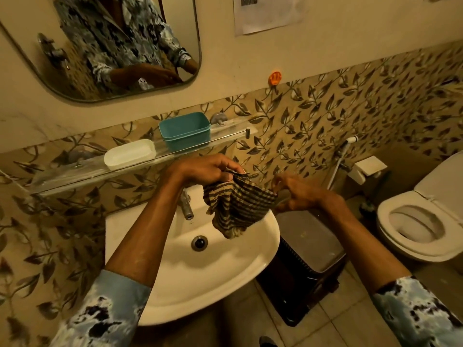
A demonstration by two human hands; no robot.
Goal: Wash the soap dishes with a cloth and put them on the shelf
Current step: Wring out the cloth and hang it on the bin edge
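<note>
Leaf-patterned tile wall (325, 121) runs behind everything, with a rounded mirror (37, 78) up left reflecting the person's patterned shirt. White sink (225, 284) sits centre, toilet (385, 209) to the right with the seat down and lid up, dark bin (308, 236) on the floor between them.

Glass shelf (75, 171) is fixed to the wall above the sink, sloping across the view.

Striped cloth (238, 206) hangs bunched over the basin's right side, held up between both hands and clear of the basin. Left hand (203, 169) is above the tap, fingers curled and thumb pinching the cloth's top left corner. Right hand (298, 194) is just past the sink's right edge, fingers curled onto the cloth's right corner (blurred, so the exact finger placing is unclear).

Both soap dishes are on the shelf, neither touched by a hand. Teal soap dish (185, 130) stands upright, deep and open-topped, near the shelf's right end. White soap dish (129, 154) lies just left of it, shallow and oval, a small gap between the two.

Metal tap (186, 204) sits under the left wrist, no water visible. Drain (199, 242) is at the basin centre. Orange hook (274, 78) is on the wall above the tiles.
</note>
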